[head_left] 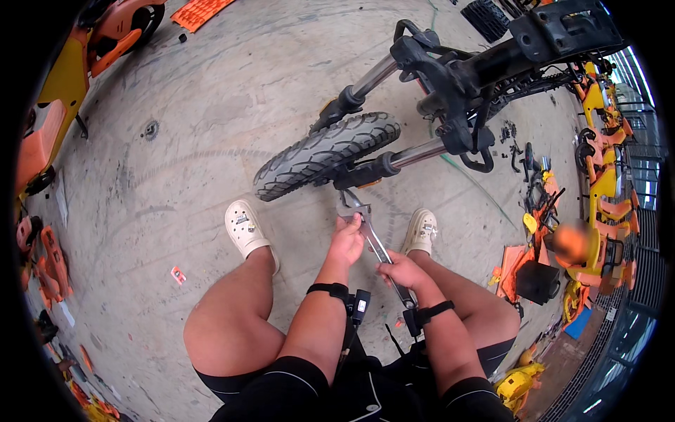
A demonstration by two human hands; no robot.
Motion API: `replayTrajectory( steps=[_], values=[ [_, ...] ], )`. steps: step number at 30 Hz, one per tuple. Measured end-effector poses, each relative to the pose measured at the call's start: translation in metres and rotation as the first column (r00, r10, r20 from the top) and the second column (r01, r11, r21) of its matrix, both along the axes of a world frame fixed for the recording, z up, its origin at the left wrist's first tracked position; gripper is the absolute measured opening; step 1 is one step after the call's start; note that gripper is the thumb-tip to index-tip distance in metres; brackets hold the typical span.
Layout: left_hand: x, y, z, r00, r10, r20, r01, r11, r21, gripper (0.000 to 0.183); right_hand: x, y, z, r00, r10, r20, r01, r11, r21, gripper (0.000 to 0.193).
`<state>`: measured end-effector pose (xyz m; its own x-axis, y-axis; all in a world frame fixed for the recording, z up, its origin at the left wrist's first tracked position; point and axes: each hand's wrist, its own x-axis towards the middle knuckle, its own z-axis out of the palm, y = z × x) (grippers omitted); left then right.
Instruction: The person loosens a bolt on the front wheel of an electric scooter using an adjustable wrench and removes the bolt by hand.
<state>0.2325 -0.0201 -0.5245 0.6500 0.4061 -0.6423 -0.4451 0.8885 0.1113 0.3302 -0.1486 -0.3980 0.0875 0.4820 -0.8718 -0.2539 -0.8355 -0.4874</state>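
A long silvery wrench [380, 250] slants from just below the wheel toward my lap. The fingers of my left hand [346, 240] are closed about its upper end, with the thumb on top. My right hand [402, 271] grips the handle lower down, and the dark lower end sticks out past that wrist. Right above the wrench head is a bent metal piece [347, 198] by the lower fork leg; whether they touch, I cannot tell. The knobbly black tyre [327, 155] sits between two fork legs [415, 152] of a motorbike-like vehicle.
My feet in cream clogs [242, 226] stand either side of the wrench. Loose orange and yellow body panels and a black box [538, 283] lie at the right. Yellow-orange vehicles [63, 81] stand at the left. A round toothed part [150, 130] lies on the concrete floor.
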Motion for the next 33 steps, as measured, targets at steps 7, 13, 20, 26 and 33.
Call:
replayTrajectory(
  steps=[7, 13, 20, 26, 33],
  values=[
    [0.004, -0.002, 0.010, 0.999, 0.030, 0.014, -0.030, 0.999, 0.037, 0.026, 0.003, 0.010, 0.012, 0.997, -0.006, 0.075, 0.012, 0.997, -0.075, 0.050],
    [0.011, 0.004, 0.022, 1.000, 0.008, 0.021, -0.006, 0.995, -0.100, 0.034, 0.018, 0.005, 0.010, 0.987, 0.064, 0.148, -0.049, 0.994, -0.102, 0.048],
    [0.009, -0.001, 0.018, 0.998, 0.051, -0.020, -0.051, 0.999, -0.001, 0.029, 0.011, 0.007, 0.011, 0.990, 0.036, 0.133, -0.024, 0.996, -0.088, 0.039],
    [0.010, 0.003, 0.026, 0.999, 0.032, -0.037, -0.031, 0.999, 0.019, 0.031, 0.012, 0.009, 0.012, 0.978, 0.079, 0.191, -0.058, 0.992, -0.111, 0.043],
    [0.010, 0.003, 0.028, 1.000, 0.007, -0.026, -0.007, 1.000, -0.004, 0.037, 0.013, 0.007, 0.014, 0.977, 0.067, 0.202, -0.054, 0.996, -0.070, 0.037]
  ],
)
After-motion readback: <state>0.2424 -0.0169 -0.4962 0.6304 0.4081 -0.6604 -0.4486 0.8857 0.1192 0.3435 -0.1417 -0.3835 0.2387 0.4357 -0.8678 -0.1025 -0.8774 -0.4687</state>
